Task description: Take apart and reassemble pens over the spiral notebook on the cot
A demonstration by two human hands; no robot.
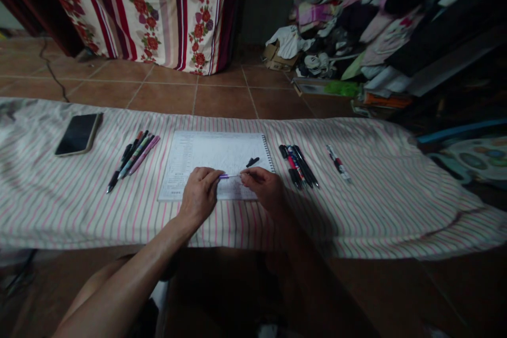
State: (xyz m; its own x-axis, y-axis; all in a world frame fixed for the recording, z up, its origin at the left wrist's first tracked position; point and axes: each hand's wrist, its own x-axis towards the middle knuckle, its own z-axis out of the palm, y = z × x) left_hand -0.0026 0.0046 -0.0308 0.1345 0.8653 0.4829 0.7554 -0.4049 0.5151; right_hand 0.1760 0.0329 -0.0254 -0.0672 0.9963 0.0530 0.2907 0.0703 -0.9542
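Above the lower part of an open spiral notebook (222, 150), my two hands meet at a slim pen (225, 176), purple on the left and pale and thin towards the right. My left hand (200, 190) is closed round its purple end. The fingertips of my right hand (264, 186) pinch the pale end. Whether the pen is in one piece or pulled apart is too small to tell. Just beyond my right fingers, small black pen parts (252, 161), perhaps a cap, lie on the page.
Left of the notebook lies a bunch of several pens (137, 156), with a phone (79, 133) farther left. More pens (298, 166) and a lone patterned pen (338, 163) lie to the right. A striped cloth (380, 190) covers the low table. Behind are a flowered curtain (166, 10) and piled clothes (328, 16).
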